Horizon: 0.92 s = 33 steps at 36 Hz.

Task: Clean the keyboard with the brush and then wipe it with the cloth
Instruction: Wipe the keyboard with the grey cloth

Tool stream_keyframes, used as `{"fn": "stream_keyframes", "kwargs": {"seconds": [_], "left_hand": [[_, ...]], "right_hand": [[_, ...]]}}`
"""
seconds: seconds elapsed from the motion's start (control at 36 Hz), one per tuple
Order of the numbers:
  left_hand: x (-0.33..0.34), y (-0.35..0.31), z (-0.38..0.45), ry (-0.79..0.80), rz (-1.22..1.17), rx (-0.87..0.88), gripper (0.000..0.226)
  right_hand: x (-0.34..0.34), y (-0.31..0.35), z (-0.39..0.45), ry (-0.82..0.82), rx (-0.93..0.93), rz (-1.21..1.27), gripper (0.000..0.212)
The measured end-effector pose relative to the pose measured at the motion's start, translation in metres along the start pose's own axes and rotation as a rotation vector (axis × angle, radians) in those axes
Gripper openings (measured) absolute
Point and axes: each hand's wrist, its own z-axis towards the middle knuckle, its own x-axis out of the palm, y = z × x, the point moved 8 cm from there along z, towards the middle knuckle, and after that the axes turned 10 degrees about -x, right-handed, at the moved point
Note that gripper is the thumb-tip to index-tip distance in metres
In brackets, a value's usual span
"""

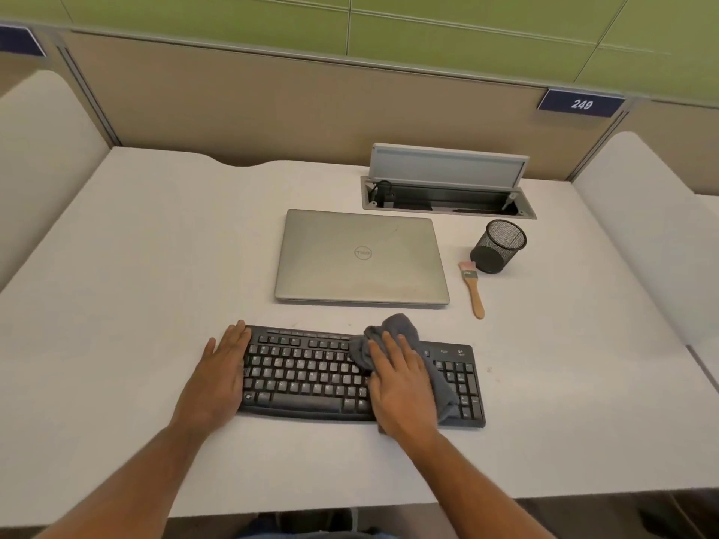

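A black keyboard (pixel 307 377) lies near the front edge of the white desk. My right hand (pixel 400 383) lies flat on a grey cloth (pixel 404 328), pressing it onto the keyboard's right half; part of the cloth is hidden under the palm. My left hand (pixel 221 371) rests flat against the keyboard's left end, fingers together and pointing away from me, holding nothing. A small brush (pixel 474 287) with a wooden handle and pale bristles lies on the desk to the right of the laptop, apart from both hands.
A closed silver laptop (pixel 360 258) lies just behind the keyboard. A black mesh pen cup (pixel 498 247) stands by the brush's bristles. Behind them a cable box (pixel 447 196) is sunk into the desk with its lid up. Partition walls (pixel 272 107) enclose the desk (pixel 116 266).
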Motion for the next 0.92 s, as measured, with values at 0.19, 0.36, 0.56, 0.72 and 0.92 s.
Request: {"fn": "stream_keyframes", "kwargs": {"seconds": [0.19, 0.36, 0.56, 0.72, 0.92], "left_hand": [[-0.005, -0.005, 0.002, 0.0, 0.096, 0.037, 0.065], [-0.006, -0.043, -0.003, 0.105, 0.202, 0.314, 0.063], [0.015, -0.085, 0.003, 0.337, 0.384, 0.471, 0.103], [0.027, -0.095, 0.014, 0.47, 0.494, 0.525, 0.143], [0.027, -0.098, 0.015, 0.545, 0.53, 0.532, 0.156]], "right_hand": [[-0.038, -0.099, -0.041, -0.089, 0.37, -0.05, 0.057], [-0.028, -0.087, -0.049, -0.129, 0.474, -0.04, 0.056], [-0.005, -0.021, -0.022, -0.103, 0.309, -0.064, 0.054], [0.003, 0.029, -0.019, -0.089, 0.23, -0.042, 0.059], [-0.001, 0.044, -0.032, -0.115, 0.235, 0.05, 0.055]]}}
